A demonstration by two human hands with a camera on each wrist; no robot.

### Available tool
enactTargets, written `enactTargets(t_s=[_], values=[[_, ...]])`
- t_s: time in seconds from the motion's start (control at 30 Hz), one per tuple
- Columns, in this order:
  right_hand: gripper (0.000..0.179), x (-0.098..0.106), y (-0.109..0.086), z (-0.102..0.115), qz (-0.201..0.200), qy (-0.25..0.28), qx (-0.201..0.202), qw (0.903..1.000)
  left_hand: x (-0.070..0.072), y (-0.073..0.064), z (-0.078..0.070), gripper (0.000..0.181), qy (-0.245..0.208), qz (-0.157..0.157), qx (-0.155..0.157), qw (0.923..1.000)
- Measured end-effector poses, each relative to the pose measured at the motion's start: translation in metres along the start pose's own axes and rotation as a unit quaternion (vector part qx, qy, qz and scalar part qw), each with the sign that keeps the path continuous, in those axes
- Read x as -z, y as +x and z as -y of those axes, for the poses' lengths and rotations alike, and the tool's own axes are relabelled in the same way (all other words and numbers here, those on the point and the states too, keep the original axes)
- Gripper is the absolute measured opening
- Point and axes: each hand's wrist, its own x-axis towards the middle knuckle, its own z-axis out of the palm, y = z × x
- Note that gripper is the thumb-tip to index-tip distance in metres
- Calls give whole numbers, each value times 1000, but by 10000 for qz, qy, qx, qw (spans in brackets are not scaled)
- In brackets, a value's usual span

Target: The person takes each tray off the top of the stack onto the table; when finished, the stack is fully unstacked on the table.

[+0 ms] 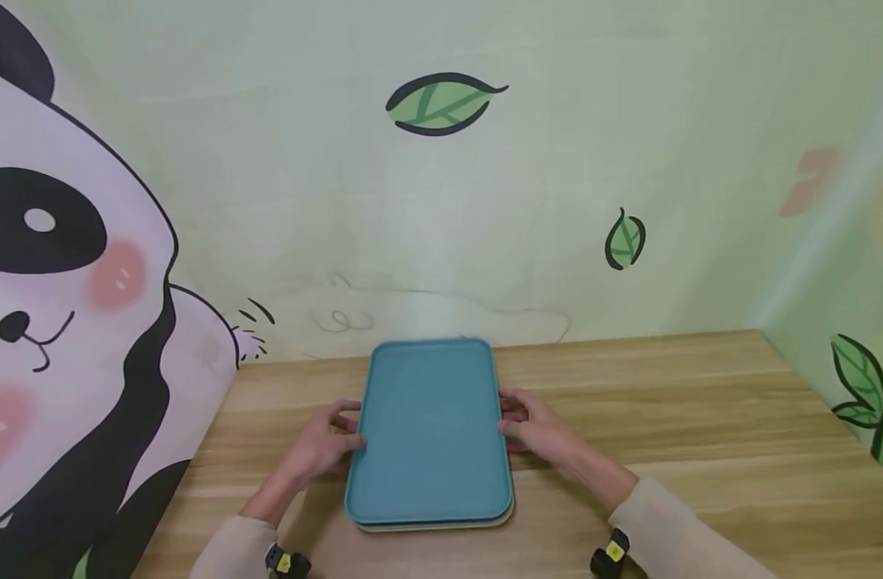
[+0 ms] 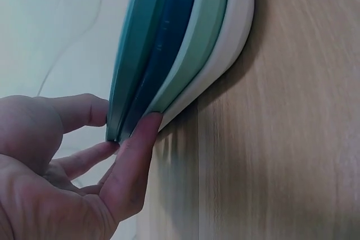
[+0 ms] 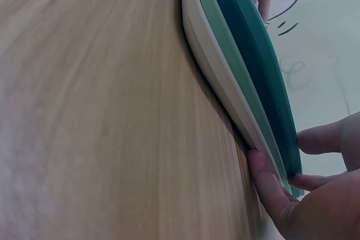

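Note:
A stack of rectangular trays lies on the table, its blue-teal top tray [image 1: 434,430] facing up in the head view. Seen edge-on in the left wrist view, the layers run from the teal tray [image 2: 135,43] through a dark blue tray [image 2: 167,43] and a light green tray [image 2: 199,37] to a whitish tray [image 2: 233,32] against the wood. My left hand [image 1: 318,442] grips the stack's left side, thumb at the top rim and fingers along the edges. On the opposite side my right hand [image 1: 539,426] holds the right edges the same way.
The wooden table [image 1: 666,402] extends to both sides, further on the right. Behind it rises a pale green wall [image 1: 304,161] with printed leaves and a large panda at left. Another wall panel [image 1: 847,297] borders the table's right side.

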Motion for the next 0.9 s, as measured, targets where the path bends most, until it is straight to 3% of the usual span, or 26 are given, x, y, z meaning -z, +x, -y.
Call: enactTargets(t_s=[0.2,0.5,0.9], values=[[62,3,1,2,91,35,-47,9999,2,0,0,55,50,-11,-121,9999],[58,6,3,2,44,133,-124,9998,6,2,-4,52,487,-114,-307,9983],[60,2,4,1,-80,30,-61,9999,20,1,0,54,-213,504,0,9985]])
